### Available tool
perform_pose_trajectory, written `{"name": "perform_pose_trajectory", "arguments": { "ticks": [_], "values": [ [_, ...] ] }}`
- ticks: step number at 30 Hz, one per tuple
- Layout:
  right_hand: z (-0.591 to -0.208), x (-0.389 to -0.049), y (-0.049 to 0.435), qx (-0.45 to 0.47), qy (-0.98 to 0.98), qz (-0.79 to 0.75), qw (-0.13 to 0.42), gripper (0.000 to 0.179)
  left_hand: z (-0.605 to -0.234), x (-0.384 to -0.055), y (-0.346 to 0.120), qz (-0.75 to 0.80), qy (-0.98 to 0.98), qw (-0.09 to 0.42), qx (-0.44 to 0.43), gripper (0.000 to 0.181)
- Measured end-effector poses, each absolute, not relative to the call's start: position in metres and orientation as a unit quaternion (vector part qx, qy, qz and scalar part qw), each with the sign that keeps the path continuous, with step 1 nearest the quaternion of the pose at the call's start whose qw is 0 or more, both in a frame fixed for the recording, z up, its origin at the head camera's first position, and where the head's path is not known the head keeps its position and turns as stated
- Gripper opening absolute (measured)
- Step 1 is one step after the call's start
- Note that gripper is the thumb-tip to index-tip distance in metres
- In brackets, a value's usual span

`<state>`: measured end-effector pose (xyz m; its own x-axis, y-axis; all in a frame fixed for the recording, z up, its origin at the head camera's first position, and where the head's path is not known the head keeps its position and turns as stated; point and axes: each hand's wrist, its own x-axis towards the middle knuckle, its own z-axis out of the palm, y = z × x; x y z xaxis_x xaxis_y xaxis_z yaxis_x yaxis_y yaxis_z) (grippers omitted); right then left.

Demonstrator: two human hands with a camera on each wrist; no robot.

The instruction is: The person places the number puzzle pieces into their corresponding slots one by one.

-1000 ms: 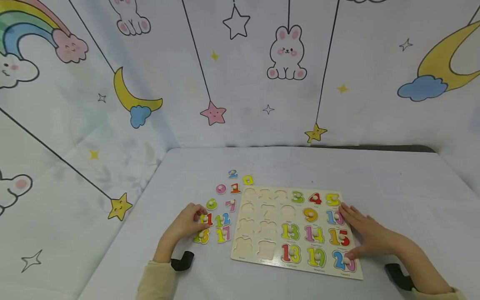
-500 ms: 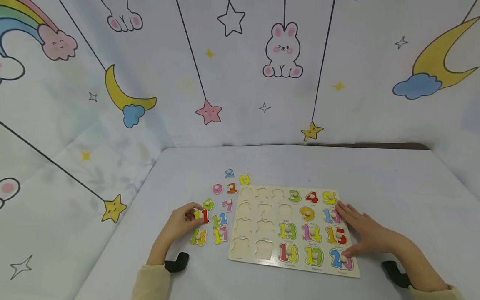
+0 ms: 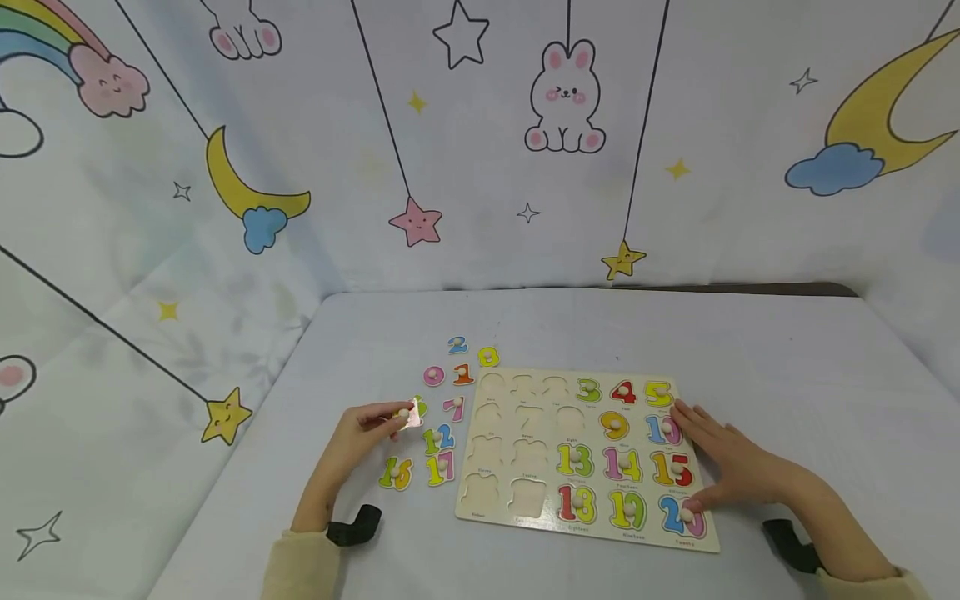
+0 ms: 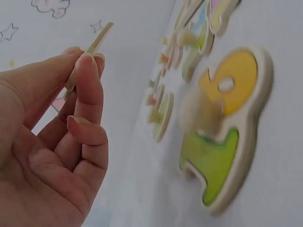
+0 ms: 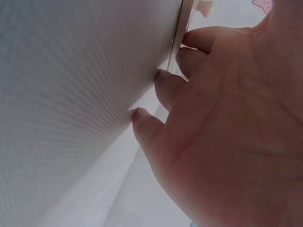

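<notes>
My left hand (image 3: 363, 429) pinches the number 11 puzzle piece (image 3: 413, 414) between thumb and fingers, lifted off the table and tilted. In the left wrist view that piece (image 4: 101, 38) shows only its thin wooden edge. The green 6 piece (image 3: 422, 407) is mostly hidden behind it. Below the hand lie the 16 piece (image 3: 396, 473), the 17 piece (image 3: 442, 469) and the 12 piece (image 3: 439, 439). My right hand (image 3: 738, 471) rests on the right edge of the wooden number board (image 3: 504, 500), fingers spread, its thumb by the 20 piece (image 3: 683, 517).
Above the left hand lie more knobbed pieces: 2 (image 3: 457, 344), 8 (image 3: 489, 357), 0 (image 3: 433, 376), 1 (image 3: 463, 374) and 7 (image 3: 453, 408). Bare recesses fill the board's left part; numbers fill its right. A patterned cloth (image 3: 480, 167) hangs behind the table.
My left hand has picked the 11 piece up from beside the 12 and 16, raised it slightly and turned it over toward the 6. The right hand stays on the board.
</notes>
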<state>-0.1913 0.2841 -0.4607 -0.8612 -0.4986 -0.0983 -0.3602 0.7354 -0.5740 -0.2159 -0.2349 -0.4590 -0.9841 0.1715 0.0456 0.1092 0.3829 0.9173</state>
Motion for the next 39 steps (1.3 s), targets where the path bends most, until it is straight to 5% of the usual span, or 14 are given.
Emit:
{"name": "perform_pose_trajectory", "arguments": {
  "ticks": [19, 32, 39],
  "values": [
    [-0.464, -0.193, 0.286, -0.239, 0.922, -0.279, 0.12, 0.119, -0.446, -0.199, -0.154, 0.538, 0.798, 0.163, 0.22, 0.015],
    [-0.463, -0.194, 0.286, -0.236, 0.925, -0.274, 0.117, 0.12, -0.46, -0.202, -0.15, 0.479, 0.817, 0.162, 0.277, 0.011],
    [-0.463, -0.193, 0.286, -0.235, 0.924, -0.279, 0.117, 0.12, -0.465, -0.215, -0.148, 0.476, 0.836, 0.151, 0.228, 0.009]
  ]
}}
